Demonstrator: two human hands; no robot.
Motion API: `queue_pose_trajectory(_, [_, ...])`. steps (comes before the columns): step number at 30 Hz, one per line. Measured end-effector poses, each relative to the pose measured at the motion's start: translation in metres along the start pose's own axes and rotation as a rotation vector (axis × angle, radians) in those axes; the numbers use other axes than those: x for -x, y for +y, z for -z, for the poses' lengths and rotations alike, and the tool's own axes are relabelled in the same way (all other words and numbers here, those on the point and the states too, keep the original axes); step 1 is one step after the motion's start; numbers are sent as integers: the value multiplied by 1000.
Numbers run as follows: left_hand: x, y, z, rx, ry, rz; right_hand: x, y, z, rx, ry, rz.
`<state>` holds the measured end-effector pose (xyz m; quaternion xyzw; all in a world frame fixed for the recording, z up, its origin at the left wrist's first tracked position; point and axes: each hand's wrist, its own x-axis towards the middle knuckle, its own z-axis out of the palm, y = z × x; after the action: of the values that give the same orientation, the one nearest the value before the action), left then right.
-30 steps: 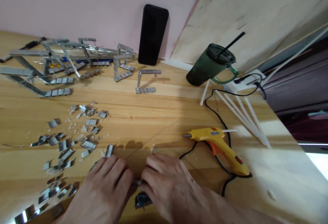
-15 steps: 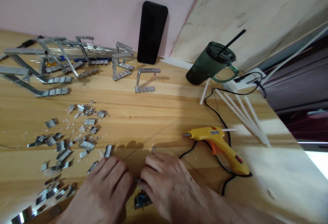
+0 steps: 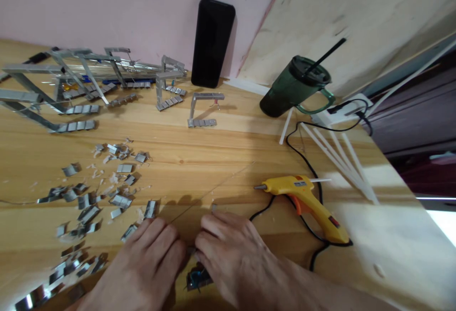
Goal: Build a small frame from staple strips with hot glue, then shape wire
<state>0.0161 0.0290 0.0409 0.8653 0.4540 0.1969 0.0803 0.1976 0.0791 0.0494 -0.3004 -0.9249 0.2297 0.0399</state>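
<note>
Nearest, a dark piece with blue part (image 3: 196, 279) lies beside the right hand (image 3: 233, 254). This hand and the left hand (image 3: 144, 259) grasp between their fingertips a small metal piece (image 3: 191, 250), partly hidden. Farther on the tabletop (image 3: 210, 159) lies a yellow glue gun (image 3: 302, 194); behind, a black phone (image 3: 213, 42) leans upright.

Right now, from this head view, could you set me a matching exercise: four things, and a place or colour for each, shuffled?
1. glue gun
2. phone
3. tumbler
4. right hand

A. green, with a black straw
B. close beside the left hand
C. yellow
D. propped against the pink wall

Pairs: 1-C, 2-D, 3-A, 4-B
</note>
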Motion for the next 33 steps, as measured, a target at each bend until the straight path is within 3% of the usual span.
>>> queue_pose_trajectory(6, [6,1,-9,53,-10,35,-2,1,1,4,22,47])
queue_pose_trajectory(17, [-1,1,3,-132,102,-42,-3,0,1,3,27,67])
queue_pose_trajectory(28, [-2,1,1,-33,-20,18,0,3,0,30,-18,-5])
queue_pose_trajectory(33, [1,1,0,-37,-60,31,2,1,12,54,-18,-16])
